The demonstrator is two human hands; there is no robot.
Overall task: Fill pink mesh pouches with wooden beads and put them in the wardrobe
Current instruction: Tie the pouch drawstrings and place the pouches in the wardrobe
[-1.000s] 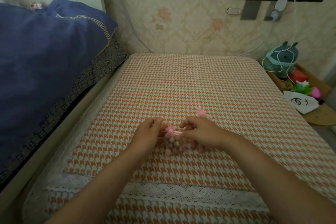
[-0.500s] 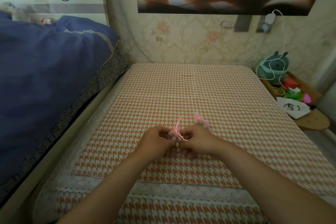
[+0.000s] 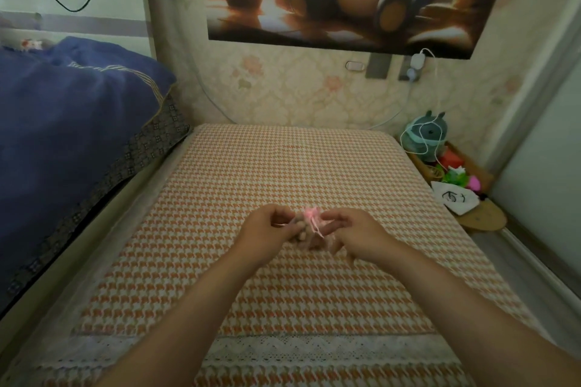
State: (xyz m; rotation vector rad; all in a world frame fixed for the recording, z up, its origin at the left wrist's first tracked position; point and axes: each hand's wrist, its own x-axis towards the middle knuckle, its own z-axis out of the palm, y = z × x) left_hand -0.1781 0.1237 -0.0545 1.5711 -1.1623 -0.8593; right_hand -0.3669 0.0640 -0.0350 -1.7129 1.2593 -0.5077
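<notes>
1. Pink mesh pouch point(image 3: 304, 231) sits lifted between both hands, just above the middle of the houndstooth bed cover point(image 3: 283, 166).
2. The step looks like closing the neck; this pouch seems already filled.
3. The left hand point(image 3: 267, 232) has its fingers curled, pinching one end of the drawstring point(image 3: 314, 220). The right hand point(image 3: 355, 236) pinches the other side with thumb and forefinger, its remaining fingers splayed downward.
4. Next likely calls for an even outward pull to cinch it, then carrying it to the wardrobe, which is not in view.
5. Pale round beads bulge through the mesh under a gathered pink top; finer detail is blurred.
</notes>
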